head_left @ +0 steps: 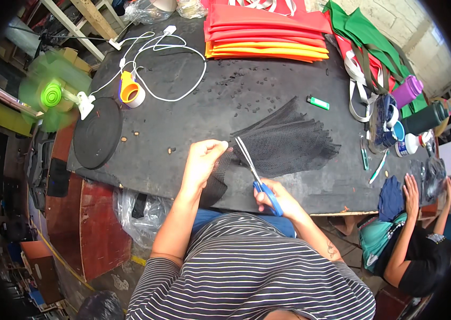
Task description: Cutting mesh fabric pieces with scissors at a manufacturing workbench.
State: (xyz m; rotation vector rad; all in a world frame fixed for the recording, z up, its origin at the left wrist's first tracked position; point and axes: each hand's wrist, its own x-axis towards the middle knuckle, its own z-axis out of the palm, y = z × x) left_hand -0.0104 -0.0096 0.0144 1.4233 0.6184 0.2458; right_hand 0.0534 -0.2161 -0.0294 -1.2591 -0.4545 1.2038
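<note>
My left hand [202, 158] is closed in a pinch on a piece of black mesh [216, 184] that hangs down toward the table's near edge. In my right hand [281, 200] are scissors [248, 159] with blue handles. Their blades point up and away, just right of the left fingertips, and look nearly closed. Beyond and right of the blades lies a fanned stack of black mesh pieces [292, 141]. Small black scraps [249, 88] are scattered past the stack. A green lighter [319, 103] rests at the stack's far right.
Red and orange folded fabric [265, 34] is piled at the back. A white cable [204, 69], a tape roll [132, 95], a black disc [97, 133] and a green fan [51, 94] are on the left. Bottles [425, 118] stand right, near another person's hand [411, 194].
</note>
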